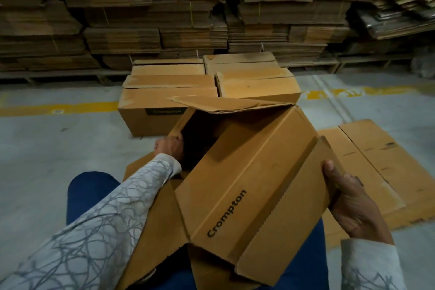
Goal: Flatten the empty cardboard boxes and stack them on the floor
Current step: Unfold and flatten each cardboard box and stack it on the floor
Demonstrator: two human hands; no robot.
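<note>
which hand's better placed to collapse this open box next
Probably the left. The left hand grips the wall edge at the open mouth of the Crompton box, so it can pull that wall over. The right hand only holds an outer flap, steadying it.

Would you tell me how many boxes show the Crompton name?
2: the held box, and the front-left closed box on the floor behind it. Others may hide theirs.

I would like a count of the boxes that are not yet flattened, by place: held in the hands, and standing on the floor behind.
Held box, gripped by left hand and right hand: 1
Standing boxes on the floor: 4
Total: 5
</note>
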